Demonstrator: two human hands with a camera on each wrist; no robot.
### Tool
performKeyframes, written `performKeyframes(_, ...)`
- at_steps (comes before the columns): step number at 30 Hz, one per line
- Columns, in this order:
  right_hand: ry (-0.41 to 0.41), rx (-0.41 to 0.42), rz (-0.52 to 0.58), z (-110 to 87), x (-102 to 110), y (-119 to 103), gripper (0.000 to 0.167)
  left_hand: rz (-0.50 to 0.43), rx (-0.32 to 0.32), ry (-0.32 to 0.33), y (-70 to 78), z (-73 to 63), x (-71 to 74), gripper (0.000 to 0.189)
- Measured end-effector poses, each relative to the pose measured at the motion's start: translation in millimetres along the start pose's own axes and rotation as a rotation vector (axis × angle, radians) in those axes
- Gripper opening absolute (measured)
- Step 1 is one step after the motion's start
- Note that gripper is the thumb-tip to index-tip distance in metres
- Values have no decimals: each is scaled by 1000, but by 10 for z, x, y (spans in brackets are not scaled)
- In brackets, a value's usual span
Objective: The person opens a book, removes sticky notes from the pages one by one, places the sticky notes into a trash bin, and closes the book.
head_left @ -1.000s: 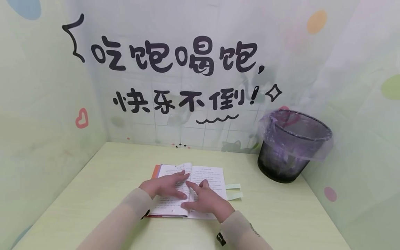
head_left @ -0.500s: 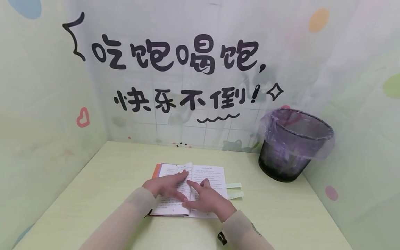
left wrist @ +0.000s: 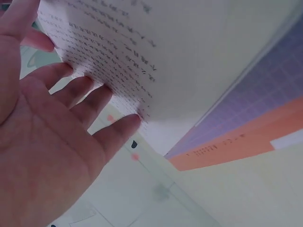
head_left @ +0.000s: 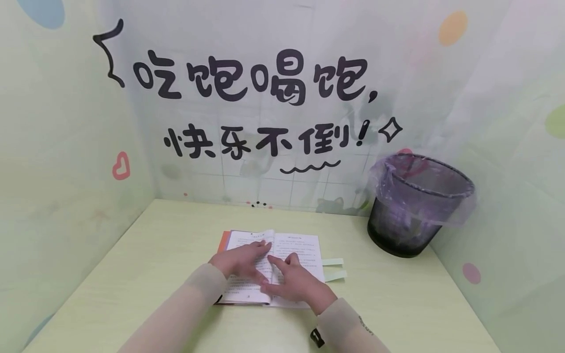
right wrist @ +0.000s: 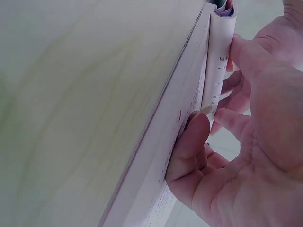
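An open book [head_left: 304, 245] with printed pages lies on the table, its left side a raised stack of pages. Orange and purple covers [left wrist: 236, 146] show past the left page's edge. My left hand [head_left: 243, 261] rests on the left page near the fold, fingers spread; their tips meet the paper in the left wrist view. On the right page, my right hand [head_left: 297, 283] presses at the fold with index finger and thumb, its other fingers bent against the page. The two thumbs come close together near the book's front edge.
Two pale green paper tabs [head_left: 333, 262] stick out from the book's right side. A dark bin [head_left: 403, 230] with a purple liner stands at the table's back right corner. Printed fabric walls [head_left: 260, 186] enclose the pale wooden table [head_left: 176, 220].
My left thumb has slid slightly toward the front edge of the book, closer to the right thumb. The head view has shifted a little; the book stays open at these pages.
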State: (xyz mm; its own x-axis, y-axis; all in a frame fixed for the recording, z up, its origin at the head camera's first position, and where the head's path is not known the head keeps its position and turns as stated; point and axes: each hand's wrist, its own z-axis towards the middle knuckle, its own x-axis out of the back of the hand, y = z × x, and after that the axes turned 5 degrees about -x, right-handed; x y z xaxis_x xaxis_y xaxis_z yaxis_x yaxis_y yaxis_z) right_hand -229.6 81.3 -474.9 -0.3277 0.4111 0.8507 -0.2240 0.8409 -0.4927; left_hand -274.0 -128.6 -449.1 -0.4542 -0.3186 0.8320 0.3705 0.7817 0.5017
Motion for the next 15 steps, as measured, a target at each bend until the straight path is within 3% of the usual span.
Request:
performKeyframes(5,-25,12,61,-7,34,37,88,31,9,-7,6,15,9,113)
performKeyframes(9,-18,17,145,-46,146,131,72,27,29,-14,10,29,0,114)
performKeyframes(12,87,-22,118,-95,239,221,52,29,39,-12,10,38,-11,114)
performKeyframes(15,236,-138,20,-166,326,304,40,31,42,-9,5,47,-22,116)
